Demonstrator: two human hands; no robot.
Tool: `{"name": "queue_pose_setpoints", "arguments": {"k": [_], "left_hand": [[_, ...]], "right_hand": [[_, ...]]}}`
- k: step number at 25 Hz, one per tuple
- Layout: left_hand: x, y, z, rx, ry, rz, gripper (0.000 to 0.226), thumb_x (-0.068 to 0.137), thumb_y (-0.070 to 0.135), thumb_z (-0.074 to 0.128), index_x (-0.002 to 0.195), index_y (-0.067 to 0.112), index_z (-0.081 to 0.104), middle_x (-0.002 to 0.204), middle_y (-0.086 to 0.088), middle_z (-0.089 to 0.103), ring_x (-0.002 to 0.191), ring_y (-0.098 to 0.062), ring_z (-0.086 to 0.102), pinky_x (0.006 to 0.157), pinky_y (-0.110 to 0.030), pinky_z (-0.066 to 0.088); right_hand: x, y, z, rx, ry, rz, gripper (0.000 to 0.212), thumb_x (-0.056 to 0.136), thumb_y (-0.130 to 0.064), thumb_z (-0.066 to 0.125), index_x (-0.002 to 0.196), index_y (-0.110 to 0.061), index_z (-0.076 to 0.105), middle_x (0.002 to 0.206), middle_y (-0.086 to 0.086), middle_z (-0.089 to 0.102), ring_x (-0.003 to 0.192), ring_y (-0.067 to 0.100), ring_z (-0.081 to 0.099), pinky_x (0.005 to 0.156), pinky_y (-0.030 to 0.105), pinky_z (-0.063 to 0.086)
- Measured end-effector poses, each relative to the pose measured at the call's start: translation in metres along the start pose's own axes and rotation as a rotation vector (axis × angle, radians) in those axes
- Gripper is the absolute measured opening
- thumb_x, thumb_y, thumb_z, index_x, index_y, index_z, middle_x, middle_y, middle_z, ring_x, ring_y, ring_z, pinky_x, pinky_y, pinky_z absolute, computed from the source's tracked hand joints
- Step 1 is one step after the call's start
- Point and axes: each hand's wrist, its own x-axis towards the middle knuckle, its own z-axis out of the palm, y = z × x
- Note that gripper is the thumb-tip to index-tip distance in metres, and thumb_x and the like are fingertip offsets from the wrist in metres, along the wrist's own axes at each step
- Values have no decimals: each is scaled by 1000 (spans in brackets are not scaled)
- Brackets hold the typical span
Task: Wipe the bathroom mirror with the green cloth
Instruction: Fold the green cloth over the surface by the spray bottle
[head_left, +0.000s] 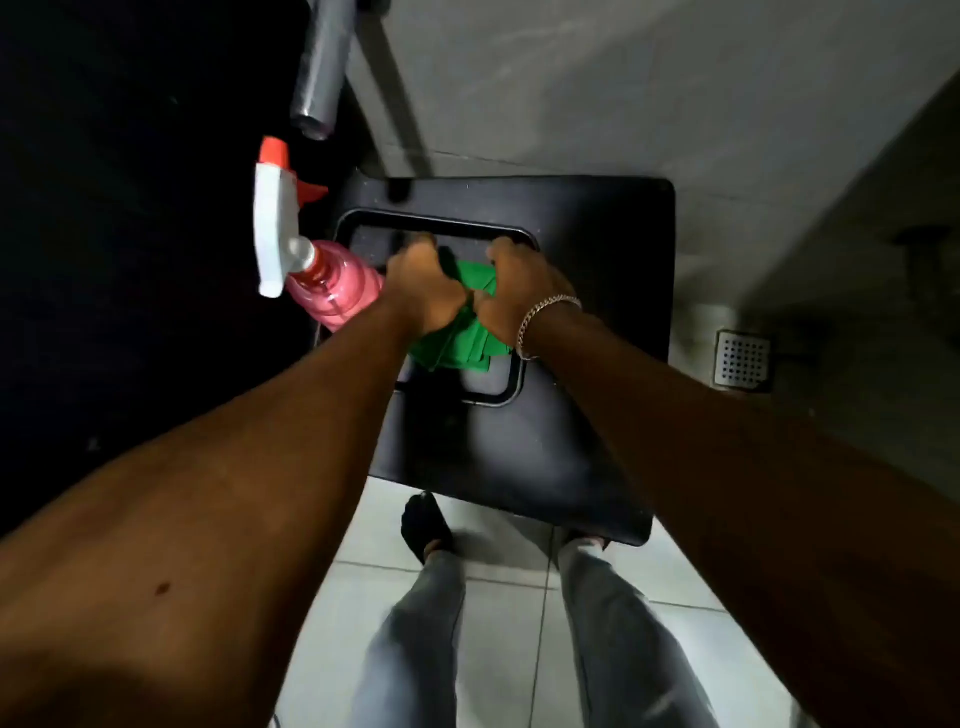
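Together, left hand (426, 291) and right hand (519, 296) grip the green cloth (467, 343) over the black basin (597, 249); pink spray bottle (332, 291) beside.

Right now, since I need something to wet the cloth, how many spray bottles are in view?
1: the pink spray bottle sits left of the black basin, beside the left hand. The dark left side may hide others.

One green cloth (467, 338), one spray bottle (317, 280), two hands.
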Motion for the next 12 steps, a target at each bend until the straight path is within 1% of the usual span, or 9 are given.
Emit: {"name": "queue_pose_setpoints", "arguments": {"k": [1,2,4,6,7,9,11,12], "left_hand": [[6,2,3,16,-29,-16,50,78,11,57,127,3,50,133,-25,55,124,-38,52,100,-34,42],[12,3,5,35,-20,-30,48,78,13,58,124,4,52,133,-25,56,124,-38,52,100,-34,42],[18,4,8,1,4,-70,45,76,14,62,119,4,56,130,-24,58,121,-38,55,100,-36,45],[18,8,4,-62,-24,-110,43,72,11,64,114,2,61,123,-24,63,113,-37,61,98,-41,51],[16,9,1,-114,-25,-116,41,70,9,65,110,2,63,118,-24,66,108,-36,64,95,-44,53],[3,21,-15,-210,-27,-117,38,61,8,69,99,3,68,105,-23,71,97,-34,69,87,-44,57],[-17,39,-35,-268,-57,-66,34,47,11,69,81,5,70,89,-19,72,87,-32,71,78,-42,59],[-27,50,-44,-320,-90,-29,34,44,11,68,77,6,70,85,-18,73,85,-32,71,78,-42,59]], "right_hand": [[3,2,3,17,-7,20,47,80,-27,63,122,-10,50,127,20,58,114,40,57,92,39,47],[7,5,6,70,9,58,47,79,-23,64,122,-12,51,125,20,60,112,40,59,89,38,48],[8,7,11,254,49,168,54,74,-15,70,126,-16,55,126,17,63,113,35,61,94,35,49],[9,9,10,435,92,231,59,69,-7,74,126,-15,59,125,14,65,113,28,63,97,33,51],[8,8,8,495,110,233,60,68,-3,75,125,-14,60,122,14,67,110,26,65,95,32,53],[-1,3,-9,580,158,220,59,67,2,75,122,-12,62,114,17,70,102,28,68,92,35,55],[-16,-4,-40,634,215,187,59,66,4,74,121,-12,62,110,18,71,100,31,68,95,42,54],[-25,-8,-58,643,239,170,60,66,4,74,121,-13,61,109,19,71,100,33,68,95,46,53]]}}
